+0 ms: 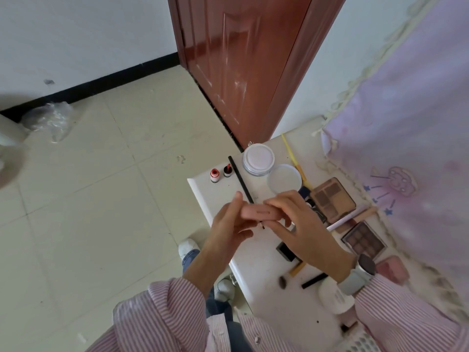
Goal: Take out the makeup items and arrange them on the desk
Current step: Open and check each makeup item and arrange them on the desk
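Nearest the camera, pink striped sleeves (162, 308) are seen at the bottom, and a white bottle (334, 295) at the near end of the white surface (253, 255) is partly covered by the right wrist. A black pencil (314, 280), a small dark stub (282, 281) and a black box (286, 250) lie just beyond, the box half hidden under the right forearm.

Above the middle of the surface a pink tube (258, 212) is held between both hands. The left hand (229, 223) is closed around its left end with the fingers curled, and the right hand (298, 224) pinches its right end from above; the item is blurred and its kind cannot be told.

Along the right edge, against a lilac cloth (411, 138), two brown eyeshadow palettes (332, 199) (364, 241) and a pink compact (392, 270) are laid, with a pale pencil (346, 217) between the palettes.

Toward the far left corner two small red bottles (214, 175) (227, 171) stand close to the left edge, beside a long black pencil (239, 177). A round jar (258, 158), its lid (284, 177) and a yellow brush (295, 161) occupy the far end. Bare room is left along the left edge between the bottles and the hands.

Beyond the surface, tiled floor (101, 174) and a brown door (243, 59) are seen.
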### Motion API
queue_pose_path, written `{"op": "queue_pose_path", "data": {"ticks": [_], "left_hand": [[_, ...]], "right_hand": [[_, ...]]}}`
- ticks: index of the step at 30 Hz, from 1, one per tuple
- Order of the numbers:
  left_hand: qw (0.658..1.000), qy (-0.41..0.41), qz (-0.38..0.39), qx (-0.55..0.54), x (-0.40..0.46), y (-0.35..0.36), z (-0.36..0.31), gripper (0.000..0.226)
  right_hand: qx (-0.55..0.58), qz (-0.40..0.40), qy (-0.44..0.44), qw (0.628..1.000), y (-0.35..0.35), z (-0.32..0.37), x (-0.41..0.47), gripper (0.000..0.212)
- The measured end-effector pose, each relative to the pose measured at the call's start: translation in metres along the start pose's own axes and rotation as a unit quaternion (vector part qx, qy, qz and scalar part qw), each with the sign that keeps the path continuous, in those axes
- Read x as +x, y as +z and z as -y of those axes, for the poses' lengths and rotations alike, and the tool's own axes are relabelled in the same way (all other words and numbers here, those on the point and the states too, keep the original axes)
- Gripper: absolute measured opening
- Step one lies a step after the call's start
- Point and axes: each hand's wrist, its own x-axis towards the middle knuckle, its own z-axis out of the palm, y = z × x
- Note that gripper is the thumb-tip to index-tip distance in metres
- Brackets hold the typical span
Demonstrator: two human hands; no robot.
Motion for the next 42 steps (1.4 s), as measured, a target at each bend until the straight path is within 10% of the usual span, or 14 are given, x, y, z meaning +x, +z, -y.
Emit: {"op": "queue_pose_path", "data": {"ticks": [8,29,37,42], "left_hand": [[0.993,-0.013,0.053,-0.107,0.005,0.011,-0.004,0.036],[0.973,-0.101,0.137,-0.153,0.017,0.014,0.0,0.044],[0.961,-0.169,0.076,-0.206,0.033,0.028,-0.002,0.049],[0.987,-0.075,-0.055,-0.133,0.037,0.043,-0.005,0.041]], "right_hand": [[0.01,0.029,0.046,0.998,0.003,0.009,0.0,0.045],[-0.056,0.028,0.106,0.992,-0.026,-0.007,0.011,0.025],[-0.188,-0.05,0.024,0.981,-0.042,0.007,0.013,0.039],[-0.189,-0.058,0.095,0.976,-0.047,-0.002,0.013,0.031]]}}
